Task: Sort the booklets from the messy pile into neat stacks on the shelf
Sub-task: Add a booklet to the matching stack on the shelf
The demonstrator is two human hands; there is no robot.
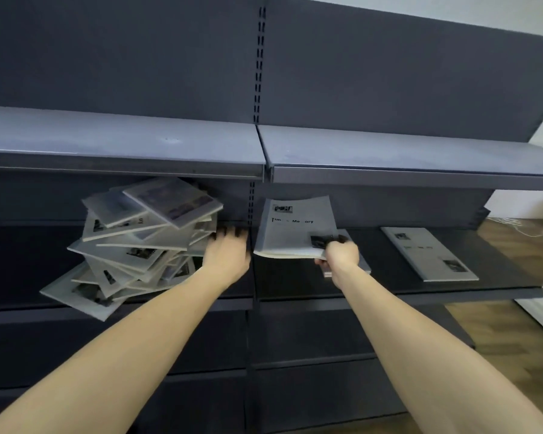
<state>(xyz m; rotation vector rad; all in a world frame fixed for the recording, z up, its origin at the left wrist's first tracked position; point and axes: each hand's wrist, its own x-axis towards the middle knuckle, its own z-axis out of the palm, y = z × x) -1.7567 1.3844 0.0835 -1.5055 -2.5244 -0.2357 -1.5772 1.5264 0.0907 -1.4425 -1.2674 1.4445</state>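
Right hand grips a grey booklet by its lower right corner, raised above the dark shelf; another booklet beneath is mostly hidden. Left hand rests against the messy pile, fingers loosely spread, tips blurred. A single booklet lies farther right.

A messy pile of grey booklets is leaning askew on the left of the dark shelf, its lowest copy jutting over the front edge. One grey booklet is being held tilted above another lying flat, while a third booklet is lying flat further right.
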